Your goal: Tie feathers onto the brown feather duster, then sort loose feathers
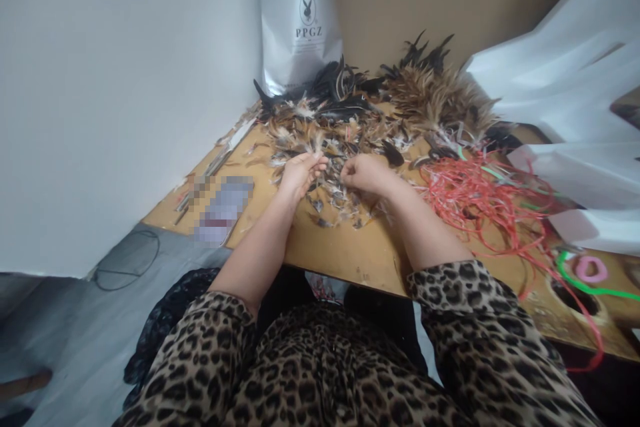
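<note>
My left hand [300, 175] is closed in a pinch on a small pale feather [317, 145], whose fluffy tip sticks up past the fingers. Just to its right, my right hand [367, 175] has its fingers curled together, and whatever they may hold is too small or hidden. Both hands are over a loose heap of brown, white and dark feathers [287, 132] on a wooden table [345, 257]. Several small feathers and bits of fluff [340, 199] lie between and below the hands.
Long black feathers [325, 90] and a tan feather bunch [440, 97] lie at the back. Tangled red strips [480, 193] cover the right side, near a table hole [575, 293] and a pink ring [591, 269]. A pixelated phone-like object [225, 207] lies left. A white bag [305, 20] stands behind.
</note>
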`<action>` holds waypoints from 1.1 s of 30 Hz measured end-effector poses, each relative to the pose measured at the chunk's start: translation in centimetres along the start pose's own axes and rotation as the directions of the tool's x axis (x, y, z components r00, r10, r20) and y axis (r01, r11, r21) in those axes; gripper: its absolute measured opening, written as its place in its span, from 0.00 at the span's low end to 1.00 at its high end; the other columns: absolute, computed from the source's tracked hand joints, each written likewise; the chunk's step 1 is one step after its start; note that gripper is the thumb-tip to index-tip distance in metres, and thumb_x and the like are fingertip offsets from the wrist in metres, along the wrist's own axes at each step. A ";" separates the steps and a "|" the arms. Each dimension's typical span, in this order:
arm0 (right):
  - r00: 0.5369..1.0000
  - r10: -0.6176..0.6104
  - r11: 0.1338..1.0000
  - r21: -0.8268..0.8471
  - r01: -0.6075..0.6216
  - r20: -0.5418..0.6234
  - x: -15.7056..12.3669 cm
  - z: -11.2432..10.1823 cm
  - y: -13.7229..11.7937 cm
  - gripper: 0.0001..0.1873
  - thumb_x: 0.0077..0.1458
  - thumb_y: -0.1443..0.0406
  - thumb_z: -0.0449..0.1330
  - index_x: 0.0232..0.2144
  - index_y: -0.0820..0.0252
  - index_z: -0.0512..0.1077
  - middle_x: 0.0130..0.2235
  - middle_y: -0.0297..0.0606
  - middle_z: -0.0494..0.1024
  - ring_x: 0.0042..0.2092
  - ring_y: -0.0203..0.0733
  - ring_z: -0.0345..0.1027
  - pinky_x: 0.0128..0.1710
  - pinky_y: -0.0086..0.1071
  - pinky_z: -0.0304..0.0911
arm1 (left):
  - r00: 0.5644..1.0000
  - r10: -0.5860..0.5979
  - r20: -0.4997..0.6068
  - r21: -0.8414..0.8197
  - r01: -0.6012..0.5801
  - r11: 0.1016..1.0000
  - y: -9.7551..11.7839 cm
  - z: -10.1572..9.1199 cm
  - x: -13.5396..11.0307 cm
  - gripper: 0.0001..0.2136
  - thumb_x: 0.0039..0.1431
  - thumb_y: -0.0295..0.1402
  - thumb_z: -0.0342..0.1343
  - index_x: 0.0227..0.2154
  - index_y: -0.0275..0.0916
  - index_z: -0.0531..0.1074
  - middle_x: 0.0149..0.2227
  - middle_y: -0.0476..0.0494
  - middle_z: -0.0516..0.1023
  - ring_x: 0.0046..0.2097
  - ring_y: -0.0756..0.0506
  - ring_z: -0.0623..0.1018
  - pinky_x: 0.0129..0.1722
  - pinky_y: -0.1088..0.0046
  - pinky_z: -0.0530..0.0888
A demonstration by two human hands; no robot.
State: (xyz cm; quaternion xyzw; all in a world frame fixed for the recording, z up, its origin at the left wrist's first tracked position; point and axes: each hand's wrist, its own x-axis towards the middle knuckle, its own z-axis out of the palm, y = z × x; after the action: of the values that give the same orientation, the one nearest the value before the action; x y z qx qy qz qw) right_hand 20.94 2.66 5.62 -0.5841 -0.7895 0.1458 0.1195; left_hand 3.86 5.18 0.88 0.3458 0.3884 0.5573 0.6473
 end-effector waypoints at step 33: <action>1.000 -0.018 1.000 0.002 0.018 -0.017 0.4 -0.1 1.0 0.11 0.46 0.64 0.55 0.29 0.59 0.76 0.32 0.37 0.79 0.33 0.38 0.70 0.34 0.27 0.59 | 0.994 -0.032 0.108 0.078 0.023 0.997 0.3 0.3 -0.8 0.06 0.48 0.29 0.62 0.29 0.31 0.75 0.36 0.39 0.79 0.27 0.56 0.75 0.25 0.84 0.68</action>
State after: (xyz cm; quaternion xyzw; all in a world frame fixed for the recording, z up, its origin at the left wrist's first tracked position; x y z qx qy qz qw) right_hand 21.78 3.33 5.39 -0.5781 -0.7935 0.1406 0.1281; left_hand 3.91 4.46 1.39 0.3951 0.3781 0.5132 0.6615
